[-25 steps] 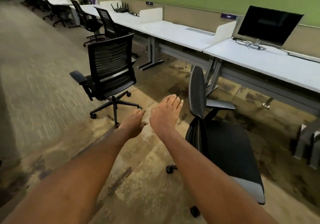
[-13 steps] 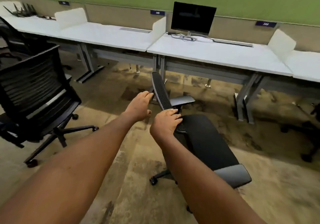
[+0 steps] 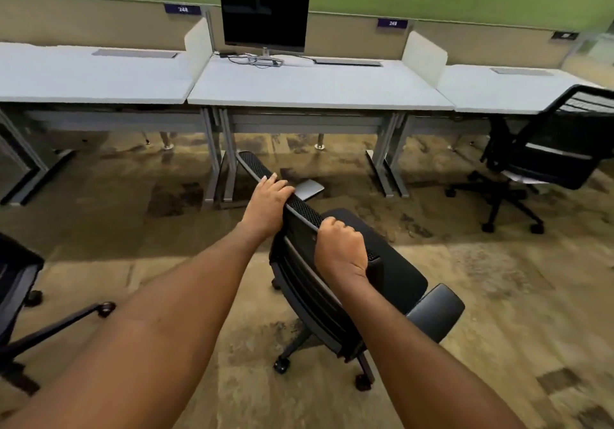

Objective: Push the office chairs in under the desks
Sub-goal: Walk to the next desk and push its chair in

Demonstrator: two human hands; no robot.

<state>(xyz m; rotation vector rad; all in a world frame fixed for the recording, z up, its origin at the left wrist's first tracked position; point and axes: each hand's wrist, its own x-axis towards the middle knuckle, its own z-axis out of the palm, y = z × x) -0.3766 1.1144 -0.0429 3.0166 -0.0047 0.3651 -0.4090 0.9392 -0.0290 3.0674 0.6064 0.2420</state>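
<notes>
A black mesh office chair [image 3: 395, 279] stands on the carpet in front of the middle white desk [image 3: 319, 91], turned at an angle with its seat pointing right. My left hand [image 3: 265, 204] grips the top edge of its backrest. My right hand [image 3: 342, 252] is closed on the same edge, lower and nearer to me. The chair is out from the desk, with open floor between them.
A dark monitor [image 3: 264, 18] stands at the back of the middle desk. Another black chair [image 3: 551, 159] sits pulled out at the right desk [image 3: 511, 93]. Part of a third chair [image 3: 16, 289] shows at the left edge. Grey desk legs [image 3: 221, 159] flank the gap.
The view has swung right to face the middle desk. Both hands, which hung open near the backrest, have closed on its top edge.
</notes>
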